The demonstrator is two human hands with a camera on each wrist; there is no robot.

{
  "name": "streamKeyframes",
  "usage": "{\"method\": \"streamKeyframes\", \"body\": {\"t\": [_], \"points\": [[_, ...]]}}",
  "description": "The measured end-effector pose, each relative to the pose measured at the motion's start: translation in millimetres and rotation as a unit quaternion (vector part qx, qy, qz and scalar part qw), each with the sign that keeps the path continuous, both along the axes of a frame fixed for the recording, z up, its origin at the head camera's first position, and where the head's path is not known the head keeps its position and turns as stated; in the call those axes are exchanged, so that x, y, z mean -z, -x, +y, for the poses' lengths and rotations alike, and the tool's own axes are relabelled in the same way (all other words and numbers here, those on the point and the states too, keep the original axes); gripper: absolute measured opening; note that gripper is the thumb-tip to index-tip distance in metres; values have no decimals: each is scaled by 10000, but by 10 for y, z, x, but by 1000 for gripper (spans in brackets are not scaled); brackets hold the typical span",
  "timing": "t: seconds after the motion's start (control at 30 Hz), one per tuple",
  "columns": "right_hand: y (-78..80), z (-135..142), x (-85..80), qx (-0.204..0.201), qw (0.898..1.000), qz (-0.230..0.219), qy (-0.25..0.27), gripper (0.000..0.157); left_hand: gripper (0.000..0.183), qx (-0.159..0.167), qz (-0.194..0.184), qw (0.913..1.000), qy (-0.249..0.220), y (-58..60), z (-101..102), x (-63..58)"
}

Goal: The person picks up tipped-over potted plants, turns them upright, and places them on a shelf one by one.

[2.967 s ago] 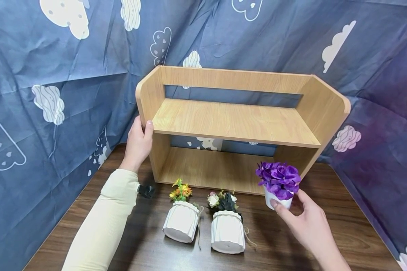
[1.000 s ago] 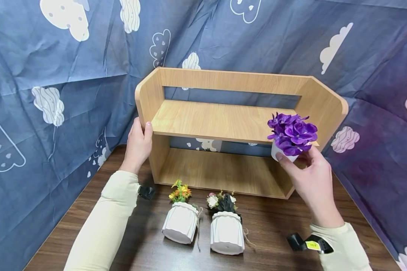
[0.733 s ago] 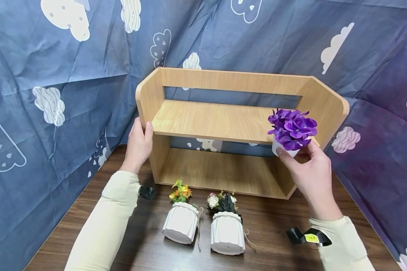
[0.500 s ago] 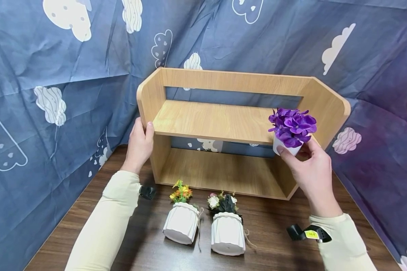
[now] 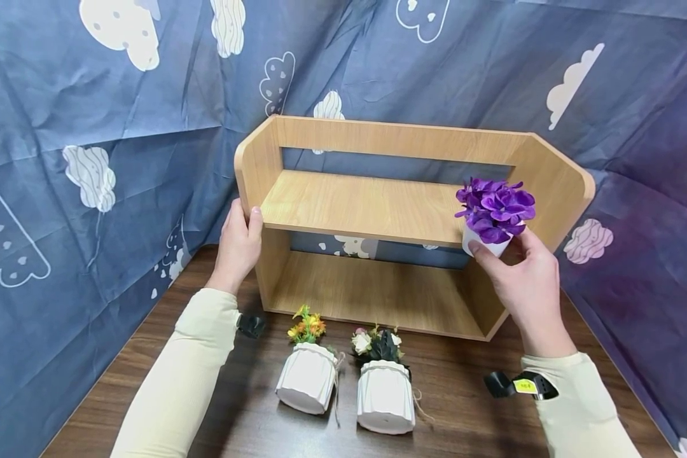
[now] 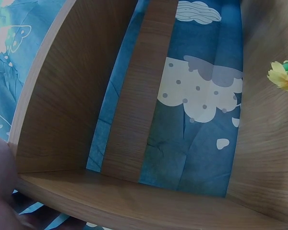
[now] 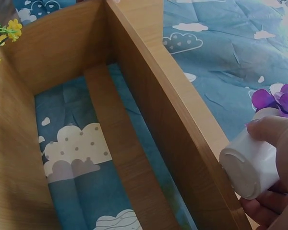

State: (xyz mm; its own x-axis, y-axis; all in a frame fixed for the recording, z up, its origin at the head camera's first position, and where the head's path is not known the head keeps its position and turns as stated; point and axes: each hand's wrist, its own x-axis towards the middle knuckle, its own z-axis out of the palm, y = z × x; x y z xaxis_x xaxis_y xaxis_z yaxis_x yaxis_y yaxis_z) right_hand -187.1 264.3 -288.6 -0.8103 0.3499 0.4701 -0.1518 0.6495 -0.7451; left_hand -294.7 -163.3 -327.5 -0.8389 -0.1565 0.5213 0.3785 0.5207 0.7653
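My right hand (image 5: 528,283) holds a small white flowerpot (image 7: 247,165) with purple artificial flowers (image 5: 497,210), thumb in front and fingers behind. The pot is at the right front edge of the wooden shelf's (image 5: 360,202) upper board, overlapping that edge in the head view. In the right wrist view the pot's base shows beside the board. On the other side, my left hand (image 5: 237,251) grips the shelf's left side panel (image 5: 257,166), its thumb on the front edge by the upper board.
Two white fluted pots lie tipped on the dark wood table (image 5: 446,388) before the shelf: one with orange-yellow flowers (image 5: 307,378), one with pale flowers and dark leaves (image 5: 385,397). Blue cloud-print cloth (image 5: 149,184) hangs behind and at both sides.
My right hand has lifted the purple-flowered pot from before the lower compartment to the upper board's right front edge, rising slightly in the last second. The left hand keeps its grip.
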Motion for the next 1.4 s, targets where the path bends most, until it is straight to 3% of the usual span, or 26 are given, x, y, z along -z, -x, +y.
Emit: {"method": "streamKeyframes", "body": {"t": [0.5, 0.9, 1.4], "points": [[206, 28, -12, 163, 9998, -145, -6, 70, 45, 0, -5, 10000, -1, -8, 12, 8], [288, 7, -24, 18, 9999, 133, -25, 71, 42, -39, -2, 10000, -17, -8, 14, 7], [368, -29, -49, 186, 9995, 7, -252, 71, 41, -13, 45, 10000, -74, -12, 15, 12]]}}
